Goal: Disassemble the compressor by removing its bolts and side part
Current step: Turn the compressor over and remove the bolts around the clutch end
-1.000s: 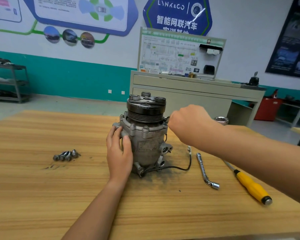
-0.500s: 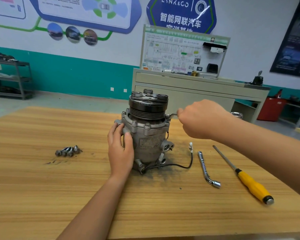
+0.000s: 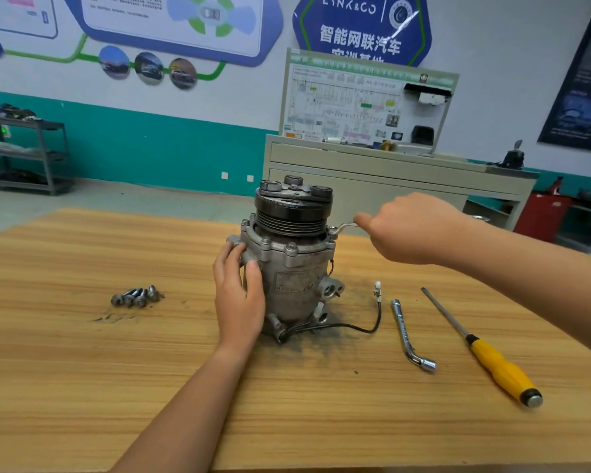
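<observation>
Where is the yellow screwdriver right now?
In the head view, the yellow screwdriver lies flat on the wooden table at the right, just right of the bent metal wrench and away from the compressor.

Grey cast-metal compressor: dull and grimy. Ribbed black round pulley on top of it, grey discs on its face. Thin silver bent wrench at its right flange.
Light-brown wooden worktop: streaky lengthwise grain. Sooty black smudge round the compressor's foot.
Left of compressor: cluster of dull silver-grey bolts, faint dark scuff just in front.
Right of compressor: thin black wire with white plug end, chrome L-shaped socket wrench, long screwdriver with yellow plastic handle, silver shaft, black collar, silver cap.
Behind compressor: beige metal cabinet, white wall with teal band, blue hexagonal sign with white lettering, red cabinet.
</observation>
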